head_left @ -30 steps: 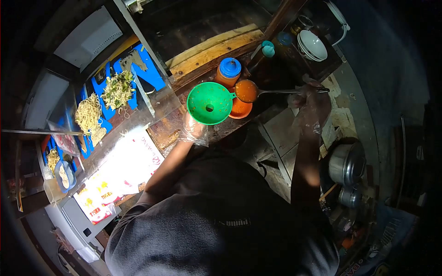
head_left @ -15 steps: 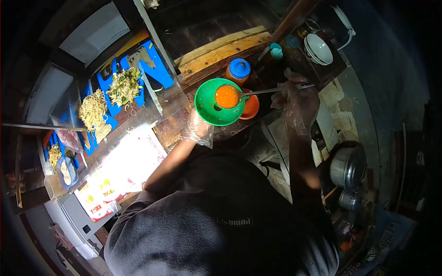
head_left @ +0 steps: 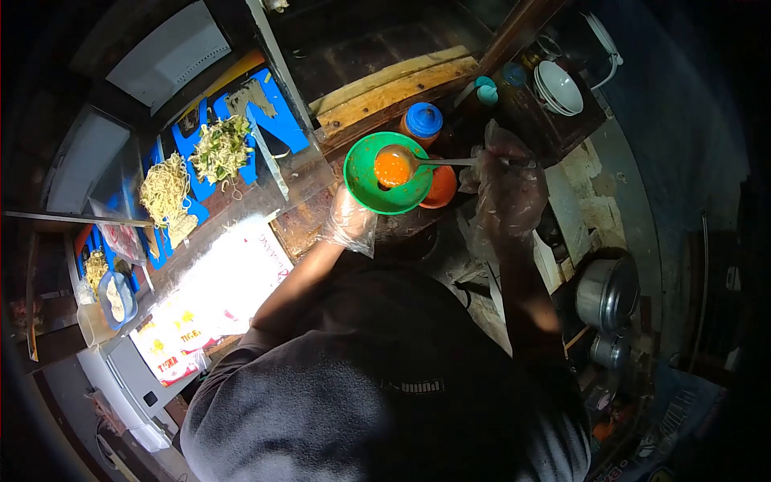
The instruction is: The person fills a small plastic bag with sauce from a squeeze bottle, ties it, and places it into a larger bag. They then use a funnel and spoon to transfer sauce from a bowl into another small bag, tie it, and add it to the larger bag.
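In a clear plastic glove, my left hand (head_left: pixel 350 218) holds a green bowl (head_left: pixel 377 198) by its lower left side. My right hand (head_left: pixel 507 181), also in a clear glove, grips the handle of a metal ladle (head_left: pixel 446 161). The ladle's round head is over the inside of the bowl and carries orange sauce (head_left: pixel 393 168) with small bits in it. Partly hidden behind the bowl's right side is an orange-red container (head_left: pixel 440 189). A bottle with a blue lid (head_left: pixel 423 120) stands just beyond the bowl.
Noodles (head_left: pixel 166 191) and chopped greens (head_left: pixel 221 151) lie on a blue patterned surface behind glass at the left. Printed paper (head_left: pixel 233 281) is below them. White bowls (head_left: pixel 558 87) are stacked at the upper right, and a metal pot (head_left: pixel 604 294) stands at the right.
My right hand has moved a little left and turned on the ladle handle. The ladle head has tilted and shifted slightly left within the bowl, and its sauce patch looks smaller.
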Motion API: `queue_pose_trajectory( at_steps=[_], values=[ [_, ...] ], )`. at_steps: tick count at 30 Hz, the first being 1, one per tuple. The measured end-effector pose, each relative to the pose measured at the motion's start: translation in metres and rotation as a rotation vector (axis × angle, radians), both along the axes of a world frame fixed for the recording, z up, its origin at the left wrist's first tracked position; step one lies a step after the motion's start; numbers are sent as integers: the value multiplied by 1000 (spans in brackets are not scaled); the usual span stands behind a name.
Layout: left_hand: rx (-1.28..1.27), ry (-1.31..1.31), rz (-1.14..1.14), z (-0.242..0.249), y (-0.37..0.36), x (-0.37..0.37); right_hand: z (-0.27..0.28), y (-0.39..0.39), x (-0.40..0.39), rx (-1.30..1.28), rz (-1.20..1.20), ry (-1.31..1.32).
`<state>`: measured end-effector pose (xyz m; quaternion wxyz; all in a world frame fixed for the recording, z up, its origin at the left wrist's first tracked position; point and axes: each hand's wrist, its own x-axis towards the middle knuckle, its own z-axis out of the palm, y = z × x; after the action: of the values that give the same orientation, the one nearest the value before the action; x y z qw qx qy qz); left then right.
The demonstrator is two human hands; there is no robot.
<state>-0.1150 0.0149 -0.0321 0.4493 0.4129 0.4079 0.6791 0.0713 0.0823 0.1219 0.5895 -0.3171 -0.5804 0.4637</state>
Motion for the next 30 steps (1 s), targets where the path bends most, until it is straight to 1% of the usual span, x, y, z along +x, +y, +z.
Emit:
queue_pose_trajectory(
  at_steps=[2,3,5,6,8,9,11,12,14,15,17,18,20,21,23,24,26,30],
  values=[
    [-66,-12,-62,0,-1,-3,0,-1,1,36,106,61],
    [-66,-13,-63,-2,0,-2,1,-3,3,36,105,60],
    [-51,-168,-23,-7,4,-1,2,-6,5,10,89,-30],
    [-51,-169,-23,-9,5,-2,4,-7,5,9,89,-31],
    [-132,-296,-86,-12,7,-4,9,-10,4,150,111,-78],
    [-132,-296,-87,-10,8,-3,9,-11,5,151,111,-78],
    [-46,-130,1,-6,8,-1,11,-14,10,273,7,-350],
    [-46,-129,1,-5,8,-2,13,-16,10,274,6,-349],
    [3,139,50,-2,9,-3,17,-19,11,296,112,-307],
    [4,140,50,2,9,-3,14,-19,14,297,112,-307],
    [7,211,57,9,8,-3,3,-18,20,404,74,-450],
    [8,212,56,7,9,-2,5,-17,20,405,74,-449],
    [13,-157,-3,-1,11,0,8,-15,18,636,56,-490],
    [13,-156,-2,-3,12,-2,6,-15,19,636,57,-488],
    [50,113,37,-9,13,-6,2,-14,24,710,51,-505],
    [51,114,38,-10,14,-6,2,-14,26,710,51,-504],
    [-5,-102,-3,-11,15,-5,3,-13,30,736,57,-536],
    [-44,-99,3,-9,16,-3,4,-15,30,670,52,-474]
  ],
)
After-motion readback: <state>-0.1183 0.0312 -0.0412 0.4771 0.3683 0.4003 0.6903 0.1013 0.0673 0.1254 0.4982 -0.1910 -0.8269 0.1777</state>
